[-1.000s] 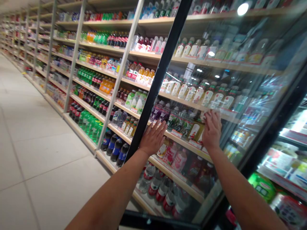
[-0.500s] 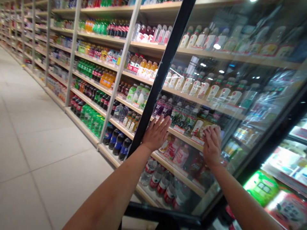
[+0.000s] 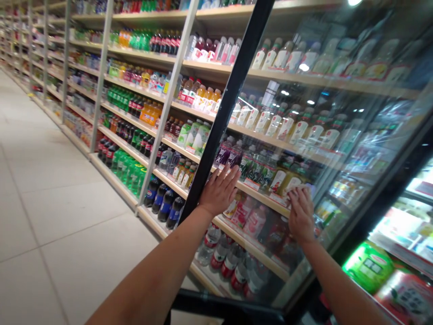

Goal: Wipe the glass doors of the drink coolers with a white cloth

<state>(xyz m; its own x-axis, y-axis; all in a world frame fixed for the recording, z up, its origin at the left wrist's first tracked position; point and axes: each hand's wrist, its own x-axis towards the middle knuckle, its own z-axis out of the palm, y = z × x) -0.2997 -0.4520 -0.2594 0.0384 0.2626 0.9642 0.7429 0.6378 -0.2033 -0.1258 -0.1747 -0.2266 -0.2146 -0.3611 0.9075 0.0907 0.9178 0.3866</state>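
Observation:
A glass door (image 3: 324, 167) in a black frame (image 3: 230, 99) stands swung open before me. My left hand (image 3: 219, 192) lies flat on the glass beside the frame's left bar, fingers outstretched. Farther right, my right hand (image 3: 301, 214) presses a pale crumpled cloth (image 3: 293, 193) against the pane, its fingers bent over it. Most of the cloth is hidden under those fingers. Through the glass, bottles of purple drink (image 3: 230, 151) and pink drink (image 3: 255, 221) show on the shelves behind.
Long shelves of bottled drinks (image 3: 135, 117) run away to the far left. Pale floor tiles (image 3: 84, 234) stretch along them. At the lower right, a lit cabinet holds a green package (image 3: 368, 266) and a red package (image 3: 406, 293).
My right hand has slid slightly down the glass with the cloth. My left hand stays at the same place on the door.

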